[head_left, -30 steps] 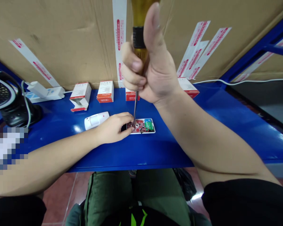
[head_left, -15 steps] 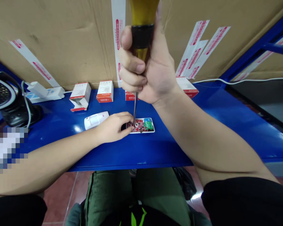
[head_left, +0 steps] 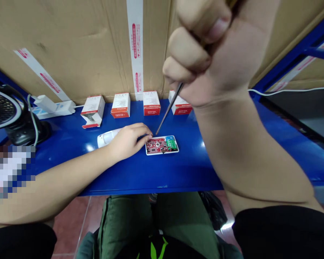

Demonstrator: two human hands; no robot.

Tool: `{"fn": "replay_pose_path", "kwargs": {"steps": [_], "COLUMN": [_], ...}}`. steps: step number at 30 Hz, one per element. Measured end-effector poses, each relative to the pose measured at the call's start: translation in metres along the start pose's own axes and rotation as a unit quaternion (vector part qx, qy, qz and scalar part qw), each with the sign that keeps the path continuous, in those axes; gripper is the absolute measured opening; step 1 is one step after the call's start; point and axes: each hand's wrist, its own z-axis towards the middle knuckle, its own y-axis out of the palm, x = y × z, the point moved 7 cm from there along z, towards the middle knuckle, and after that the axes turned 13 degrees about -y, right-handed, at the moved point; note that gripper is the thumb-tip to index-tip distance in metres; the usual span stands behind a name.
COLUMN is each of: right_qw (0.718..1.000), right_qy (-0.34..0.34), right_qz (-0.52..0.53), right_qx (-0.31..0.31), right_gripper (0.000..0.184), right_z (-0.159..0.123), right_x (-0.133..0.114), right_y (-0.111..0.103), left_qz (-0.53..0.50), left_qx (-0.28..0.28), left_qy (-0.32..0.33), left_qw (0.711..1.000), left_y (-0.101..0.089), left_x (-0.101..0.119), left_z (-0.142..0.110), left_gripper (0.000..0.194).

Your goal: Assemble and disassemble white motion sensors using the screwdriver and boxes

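My right hand [head_left: 205, 54] is closed around a screwdriver; its handle is mostly hidden by the fingers and cut off by the top edge. The metal shaft [head_left: 169, 112] slants down left, its tip close to the far edge of an opened white detector housing [head_left: 162, 153]. Inside that housing are a red circuit board [head_left: 155, 146] and a green and blue battery [head_left: 171, 142]. My left hand [head_left: 129, 142] is by the housing's upper left corner, thumb and forefinger pinched together; anything between them is too small to make out. Behind it lies a white detector cover [head_left: 107, 137], partly covered.
Several red and white boxes [head_left: 121, 102] stand along the cardboard back wall [head_left: 83, 43], the leftmost with its flap open. A black fan [head_left: 21, 122] and a white power strip [head_left: 61, 110] are at left. A dark screen [head_left: 307, 111] lies at right on the blue table [head_left: 151, 180].
My right hand has moved up and right, lifting the screwdriver's tip off the circuit board and tilting the shaft. My left hand has drawn slightly left, uncovering the board's left part.
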Motion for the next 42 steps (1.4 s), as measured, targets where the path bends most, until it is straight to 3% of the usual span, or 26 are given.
{"fn": "replay_pose_path", "kwargs": {"steps": [5, 9, 10, 11, 12, 17, 22, 25, 28, 32, 36, 39, 42], "right_qw": [0.989, 0.976, 0.963, 0.943, 0.926, 0.846, 0.716, 0.659, 0.619, 0.615, 0.659, 0.691, 0.676], "right_qy": [-0.011, -0.02, 0.019, 0.063, 0.076, 0.094, 0.171, 0.18, 0.197, 0.188, 0.108, 0.116, 0.167], "right_qz": [-0.15, -0.198, -0.225, -0.265, -0.319, -0.481, -0.614, -0.65, -0.671, -0.686, -0.666, -0.594, -0.556], "right_qx": [-0.012, -0.094, -0.149, -0.191, -0.186, -0.209, -0.285, -0.334, -0.357, -0.34, -0.334, -0.395, -0.454], "right_gripper": [0.083, 0.061, 0.059, 0.054, 0.05, 0.039, 0.028, 0.028, 0.029, 0.031, 0.039, 0.046, 0.044], "right_z": [0.002, -0.004, -0.009, -0.016, -0.021, -0.044, -0.06, -0.064, -0.069, -0.069, -0.064, -0.072, -0.088], "right_x": [-0.018, 0.002, 0.016, 0.029, 0.037, 0.055, 0.074, 0.084, 0.091, 0.088, 0.066, 0.059, 0.064], "right_y": [-0.003, -0.037, -0.047, -0.061, -0.079, -0.133, -0.159, -0.167, -0.175, -0.181, -0.164, -0.141, -0.123], "left_qz": [0.143, 0.199, 0.204, 0.208, 0.209, 0.209, 0.18, 0.084, 0.004, -0.011, -0.005, -0.008, -0.01], "left_qx": [0.007, -0.007, -0.009, -0.011, -0.013, -0.012, 0.002, -0.003, -0.04, -0.06, -0.066, -0.069, -0.073], "left_qy": [-0.042, -0.051, -0.053, -0.055, -0.058, -0.064, -0.057, 0.014, 0.103, 0.133, 0.116, 0.098, 0.083], "left_qw": [0.989, 0.979, 0.977, 0.977, 0.976, 0.976, 0.982, 0.996, 0.994, 0.989, 0.991, 0.993, 0.994], "left_y": [-0.005, 0.001, 0.002, 0.003, 0.004, 0.001, -0.006, -0.008, -0.002, 0.008, 0.014, 0.014, 0.015], "left_x": [-0.022, -0.03, -0.03, -0.031, -0.031, -0.031, -0.027, -0.011, 0.008, 0.017, 0.014, 0.011, 0.01], "left_z": [0.008, 0.012, 0.012, 0.012, 0.012, 0.01, 0.009, 0.005, -0.004, -0.012, -0.012, -0.011, -0.009], "left_gripper": [0.026, 0.024, 0.024, 0.023, 0.023, 0.021, 0.026, 0.032, 0.03, 0.043, 0.038, 0.034, 0.036]}}
